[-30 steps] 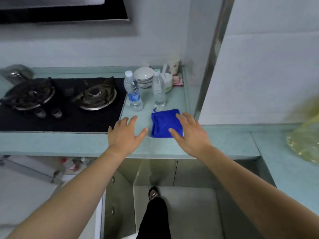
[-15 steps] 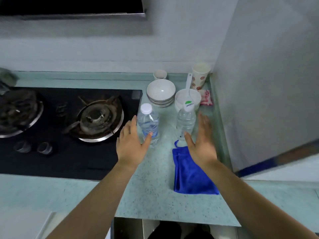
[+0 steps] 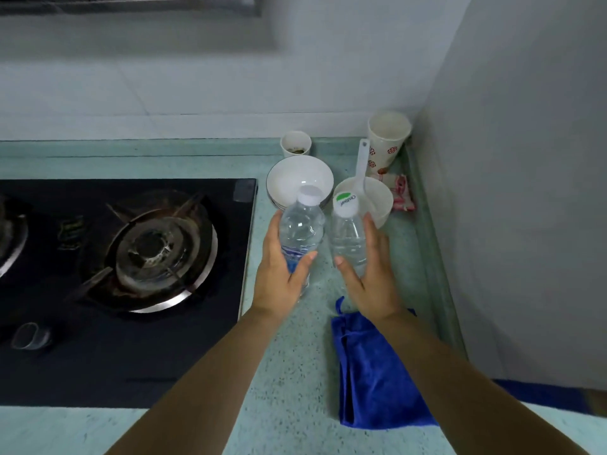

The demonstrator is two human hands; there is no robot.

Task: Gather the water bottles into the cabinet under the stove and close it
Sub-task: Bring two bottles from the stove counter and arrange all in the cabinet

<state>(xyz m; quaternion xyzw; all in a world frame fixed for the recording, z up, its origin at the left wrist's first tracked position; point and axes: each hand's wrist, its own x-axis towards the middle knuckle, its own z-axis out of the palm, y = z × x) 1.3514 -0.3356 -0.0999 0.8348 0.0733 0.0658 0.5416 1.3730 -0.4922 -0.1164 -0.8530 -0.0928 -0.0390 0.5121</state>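
Observation:
Two clear water bottles stand side by side on the green counter (image 3: 289, 372), right of the stove. The left bottle (image 3: 300, 229) has a white cap and a blue label. My left hand (image 3: 282, 274) wraps around its lower part, thumb on the front. The right bottle (image 3: 348, 238) has a white cap with a green mark. My right hand (image 3: 371, 280) holds it between the thumb on its left and the fingers on its right. The cabinet under the stove is out of view.
A black gas stove (image 3: 131, 257) fills the left. Behind the bottles are stacked white bowls (image 3: 297, 178), a bowl with a white spoon (image 3: 377, 195), a small cup (image 3: 295, 143) and a paper cup (image 3: 387, 139). A blue cloth (image 3: 377, 376) lies under my right forearm. A wall (image 3: 525, 192) closes the right side.
Both hands moved forward from just short of the bottles and closed around them. The camera came closer to the counter.

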